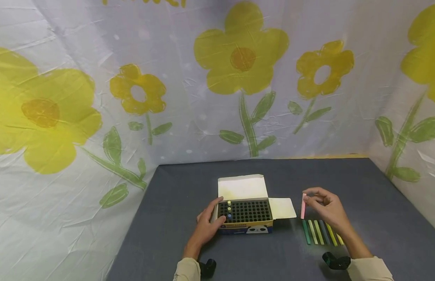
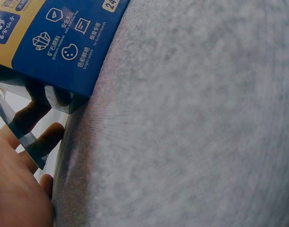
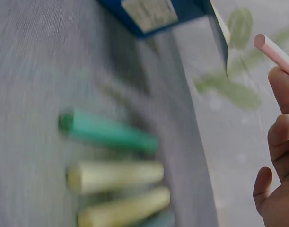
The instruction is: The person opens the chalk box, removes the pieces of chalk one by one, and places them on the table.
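Observation:
An open chalk box [image 1: 246, 227] stands on the table, its black grid of holes facing up. A few chalk sticks, yellowish and blue, stand in holes near its left end. My left hand [image 1: 205, 225] holds the box's left end, thumb at the near corner and a finger at the far one. My right hand [image 1: 328, 208] pinches a pink chalk stick [image 1: 303, 207] near its upper end, held nearly upright. Below it several chalk sticks lie in a row, starting with a green chalk [image 1: 306, 232]; my right wrist partly covers the last.
The raised white lid [image 1: 243, 188] leans back behind the box, and a white side flap [image 1: 282, 208] sticks out to the right. The dark table [image 1: 161, 242] ends at a flower-printed cloth [image 1: 189, 128]. Black wrist devices sit below both hands.

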### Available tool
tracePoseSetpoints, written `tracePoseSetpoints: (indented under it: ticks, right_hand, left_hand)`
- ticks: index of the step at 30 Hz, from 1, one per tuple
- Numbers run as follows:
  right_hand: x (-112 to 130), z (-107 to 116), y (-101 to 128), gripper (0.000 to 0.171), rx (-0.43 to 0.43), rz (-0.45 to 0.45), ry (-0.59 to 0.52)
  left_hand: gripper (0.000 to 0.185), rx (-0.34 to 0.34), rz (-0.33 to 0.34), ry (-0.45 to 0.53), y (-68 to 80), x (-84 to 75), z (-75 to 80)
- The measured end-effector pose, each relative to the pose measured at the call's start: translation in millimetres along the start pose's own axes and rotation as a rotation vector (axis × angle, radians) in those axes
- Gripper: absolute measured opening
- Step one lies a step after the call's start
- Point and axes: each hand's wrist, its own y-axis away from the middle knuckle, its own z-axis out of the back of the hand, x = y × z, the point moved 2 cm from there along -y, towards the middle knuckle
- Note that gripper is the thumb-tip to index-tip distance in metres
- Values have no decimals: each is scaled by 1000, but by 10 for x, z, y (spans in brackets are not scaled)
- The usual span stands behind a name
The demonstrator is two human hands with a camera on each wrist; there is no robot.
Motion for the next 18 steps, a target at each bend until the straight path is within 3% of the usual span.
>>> tracePoseSetpoints:
  ticks: [18]
  right_hand:
    - [-544, 736, 400, 44, 80, -300, 194]
  left_hand:
    - [61, -3, 6, 22, -4, -11, -1]
